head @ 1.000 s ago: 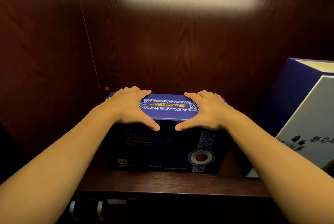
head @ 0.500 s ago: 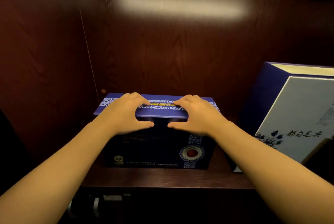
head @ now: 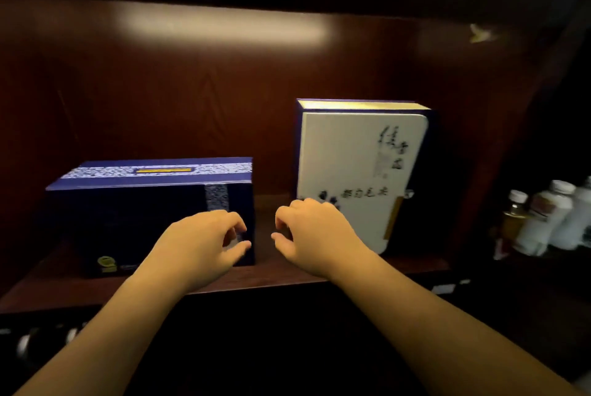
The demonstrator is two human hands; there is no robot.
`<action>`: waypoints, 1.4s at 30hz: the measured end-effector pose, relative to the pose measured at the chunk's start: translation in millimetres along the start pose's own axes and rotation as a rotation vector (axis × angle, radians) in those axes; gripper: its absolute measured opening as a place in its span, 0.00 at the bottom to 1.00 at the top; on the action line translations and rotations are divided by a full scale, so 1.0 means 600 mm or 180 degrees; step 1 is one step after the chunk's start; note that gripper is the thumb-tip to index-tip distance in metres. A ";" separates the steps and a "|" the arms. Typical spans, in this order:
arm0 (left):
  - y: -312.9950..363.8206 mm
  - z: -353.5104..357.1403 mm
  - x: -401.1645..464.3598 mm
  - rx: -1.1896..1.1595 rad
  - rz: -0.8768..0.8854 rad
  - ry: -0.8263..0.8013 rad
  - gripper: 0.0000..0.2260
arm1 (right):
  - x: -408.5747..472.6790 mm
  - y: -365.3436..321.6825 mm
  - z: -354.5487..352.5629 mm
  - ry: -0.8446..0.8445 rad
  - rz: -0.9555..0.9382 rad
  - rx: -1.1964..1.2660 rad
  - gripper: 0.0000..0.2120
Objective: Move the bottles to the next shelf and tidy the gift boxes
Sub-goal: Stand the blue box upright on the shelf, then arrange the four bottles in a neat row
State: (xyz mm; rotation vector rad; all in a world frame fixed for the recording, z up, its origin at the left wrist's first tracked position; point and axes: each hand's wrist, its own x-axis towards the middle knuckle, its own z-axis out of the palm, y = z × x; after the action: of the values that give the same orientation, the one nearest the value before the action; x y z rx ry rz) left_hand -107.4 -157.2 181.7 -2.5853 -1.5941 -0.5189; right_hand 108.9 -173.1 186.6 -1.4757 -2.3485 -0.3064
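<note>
Far left on the wooden shelf (head: 224, 280) sits the dark blue gift box (head: 134, 213), lying long and low, squared up against the shelf's front edge – that one looks sorted to me. Moving right, the left hand (head: 204, 245) hovers in front of the blue box's right end, fingers loosely curled, thumb out, nothing in its grasp; whether the fingertips brush the box face I can't tell through the blur. Next, across a small gap of bare shelf, the right hand (head: 313, 235) – same story, fingers softly bent, holding nothing, knuckles just in front of the lower left corner of the white gift box (head: 355, 171). That white box stands upright toward the right end of the shelf, well apart from the blue one, and it seems fairly straight already, so I'd guess it only wants a nudge. Past the shelf's right-hand upright, in the neighbouring bay, a cluster of bottles (head: 547, 216) with white caps stands together, blurred – I'd judge the bottle half of the job done, and the boxes nearly there
</note>
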 end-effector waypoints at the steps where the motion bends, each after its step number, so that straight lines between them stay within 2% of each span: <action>1: 0.040 0.010 -0.002 -0.0018 0.0047 -0.0064 0.09 | -0.037 0.020 -0.011 -0.0046 0.0053 -0.0020 0.11; 4: 0.166 0.045 -0.005 -0.0122 0.0208 -0.0244 0.08 | -0.152 0.085 -0.046 -0.0108 0.0200 -0.0110 0.11; 10: 0.394 0.103 0.001 -0.0185 0.0689 -0.0181 0.07 | -0.349 0.197 -0.117 -0.0024 0.0667 -0.0137 0.09; 14: 0.518 0.131 0.031 -0.0238 0.0984 -0.0363 0.05 | -0.443 0.276 -0.158 0.0023 0.1005 -0.0143 0.08; 18: 0.608 0.150 0.080 -0.0359 0.1171 -0.0327 0.07 | -0.499 0.361 -0.182 -0.0015 0.1310 -0.0214 0.08; 26: 0.735 0.201 0.247 -0.0462 0.1632 -0.0293 0.10 | -0.510 0.553 -0.188 -0.0160 0.1696 -0.0418 0.06; 35: 0.808 0.222 0.447 -0.0251 0.1972 -0.0193 0.14 | -0.444 0.736 -0.218 -0.0235 0.1993 -0.0500 0.08; 42: 0.861 0.246 0.534 0.0415 0.2097 -0.0696 0.22 | -0.394 0.835 -0.217 -0.0297 0.1920 -0.0501 0.10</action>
State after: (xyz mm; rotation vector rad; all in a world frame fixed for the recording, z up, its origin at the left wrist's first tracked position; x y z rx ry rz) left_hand 513.7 -88.6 207.3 -2.8993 -0.6836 -0.0759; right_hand 677.0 -197.5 209.4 -2.2189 -1.8501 -0.2666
